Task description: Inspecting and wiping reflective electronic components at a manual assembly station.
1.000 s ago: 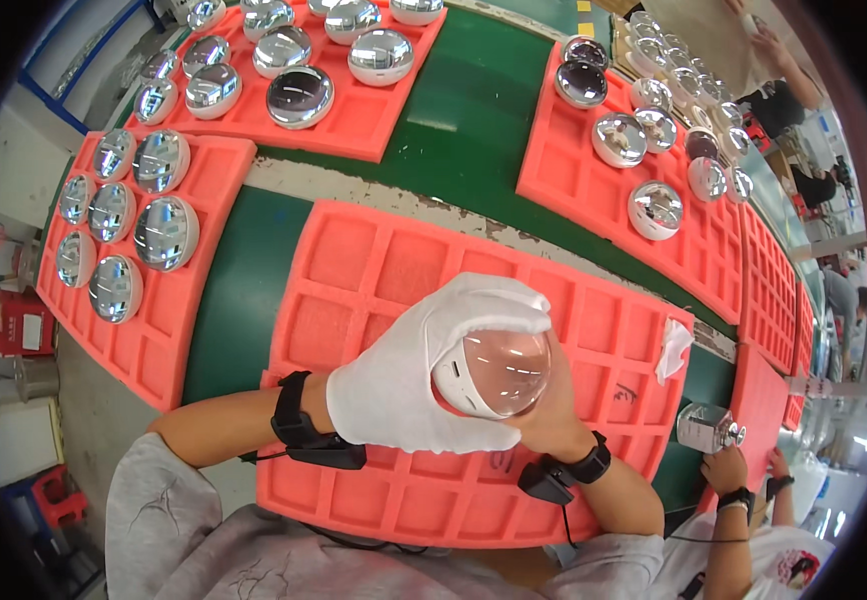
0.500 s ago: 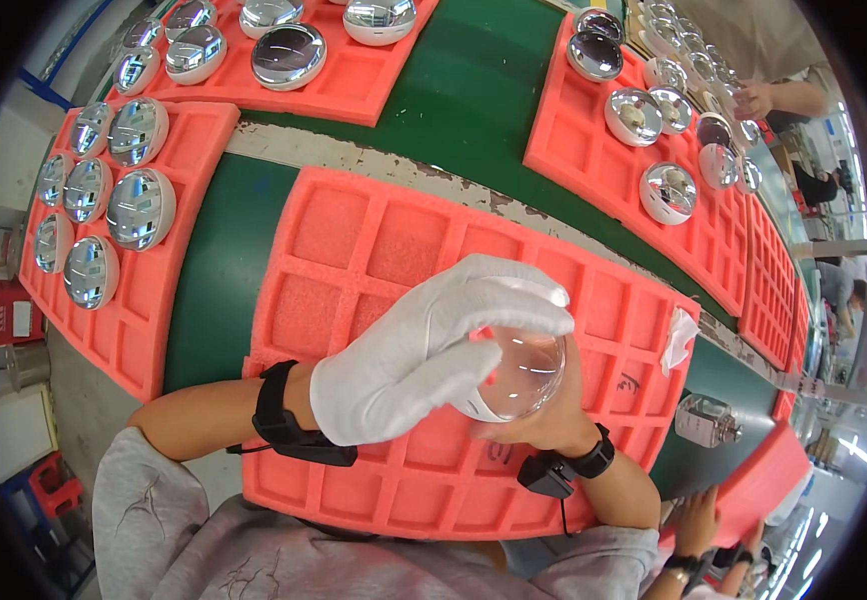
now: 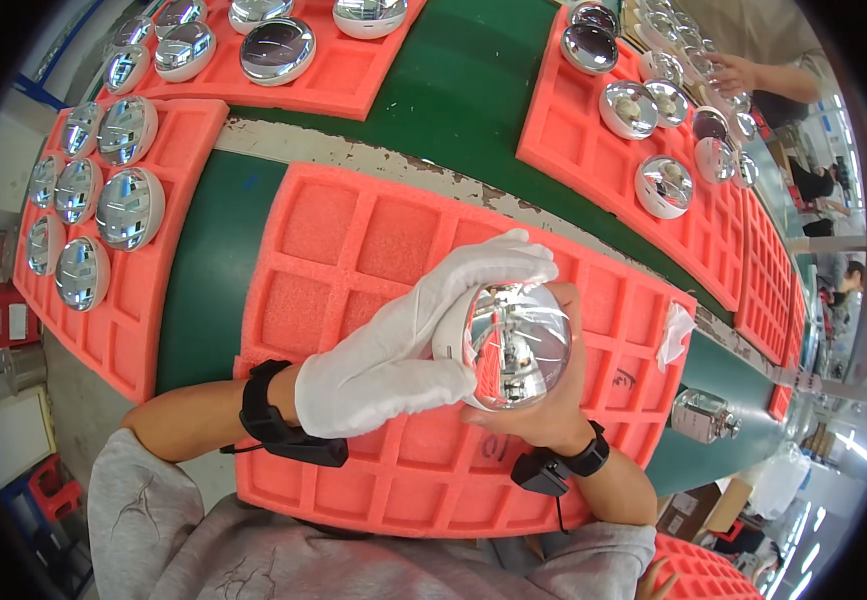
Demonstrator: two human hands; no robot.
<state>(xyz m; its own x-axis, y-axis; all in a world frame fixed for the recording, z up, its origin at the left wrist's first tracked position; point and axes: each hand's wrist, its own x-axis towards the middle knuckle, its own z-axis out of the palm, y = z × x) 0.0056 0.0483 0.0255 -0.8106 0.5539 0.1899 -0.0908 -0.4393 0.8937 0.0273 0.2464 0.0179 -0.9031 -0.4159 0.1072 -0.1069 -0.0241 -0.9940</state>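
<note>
A mirrored dome with a white base [image 3: 522, 345] is held between my two hands, tilted so that its shiny face shows. My left hand [image 3: 394, 355], in a white glove, closes on its white base from the left, fingers over the top and thumb below. Bare, my right hand [image 3: 554, 410] wraps round the dome's right and lower side; most of its fingers are hidden behind it. Below both hands lies a pink foam tray [image 3: 349, 265] with square compartments and a dark handwritten mark.
Mirrored domes fill parts of the left tray [image 3: 179, 190], the back-left tray [image 3: 354, 95] and the right-hand tray [image 3: 554, 120]. White tissue [image 3: 675, 337] lies on my tray's right edge, near a clear jar [image 3: 704, 415]. Another person's hand [image 3: 734, 75] reaches among the far-right domes.
The dome has turned in my hands; its mirrored face now shows more, and my gloved fingers have drawn back left off it. At lower right, another person's arms and pink foam piece have shifted away.
</note>
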